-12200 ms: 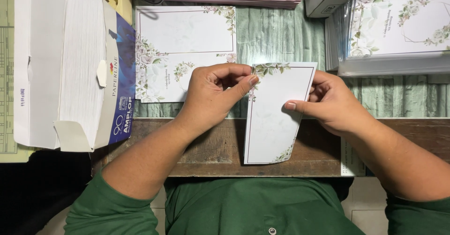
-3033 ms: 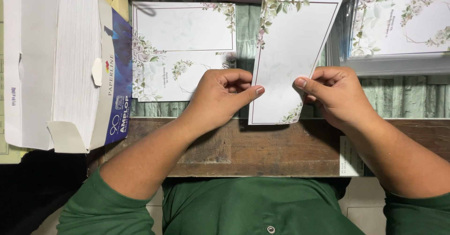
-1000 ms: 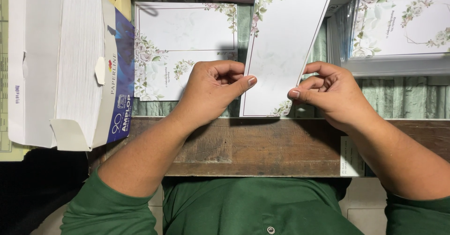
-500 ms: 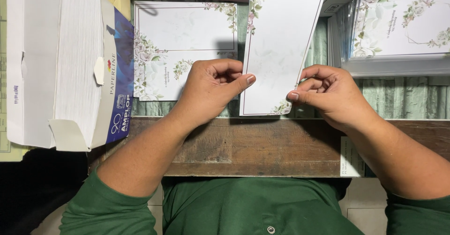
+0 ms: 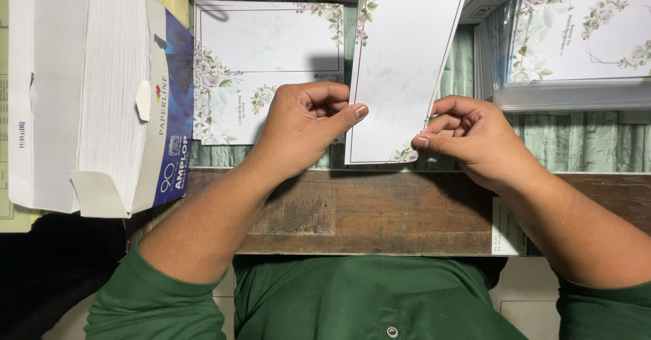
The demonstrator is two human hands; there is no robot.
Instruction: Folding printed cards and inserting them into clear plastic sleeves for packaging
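My left hand (image 5: pixel 302 126) and my right hand (image 5: pixel 468 136) both pinch the lower edges of a tall white floral-bordered card (image 5: pixel 403 62), held upright over the table with its top reaching past the frame's upper edge. The left thumb presses the card's lower left side; the right fingertips grip its lower right edge. Left of the card, a pile of matching floral cards (image 5: pixel 261 55) lies flat on the green cloth, partly hidden by my left hand.
An open white-and-blue box of envelopes (image 5: pixel 102 96) stands at the left. At the right sits a stack of plastic-wrapped floral cards (image 5: pixel 576 48). A worn wooden table edge (image 5: pixel 380 211) runs along the front. Stacked sheets lie at the top.
The card has risen and moved away from me since the earliest frame, with both hands sliding to its bottom edge. Over the last second it has barely shifted.
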